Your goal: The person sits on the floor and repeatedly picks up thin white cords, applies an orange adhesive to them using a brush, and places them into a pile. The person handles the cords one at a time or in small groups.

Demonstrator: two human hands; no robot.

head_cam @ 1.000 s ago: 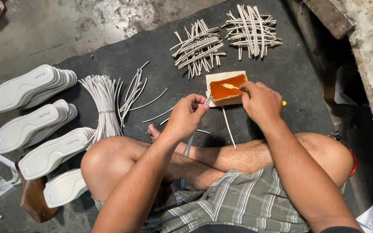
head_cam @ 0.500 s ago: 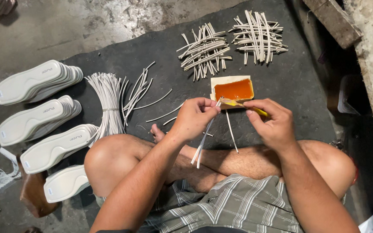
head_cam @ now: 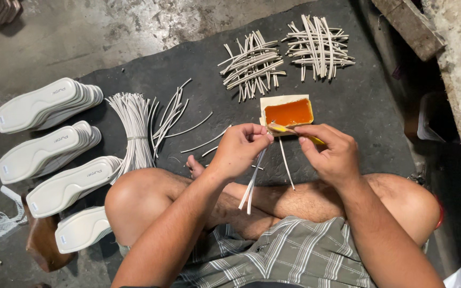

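Both hands had drawn slightly closer together over the crossed legs since the earlier frame. Left hand (head_cam: 239,149) pinched 2 white strips (head_cam: 252,184) that hung down toward the shin. Right hand (head_cam: 333,152) gripped a yellow brush (head_cam: 294,132), its tip touching the strips' upper ends. Just beyond sat the orange glue tray (head_cam: 289,112); farther off lay 2 crossed strip piles (head_cam: 286,56) on the dark mat (head_cam: 348,101).
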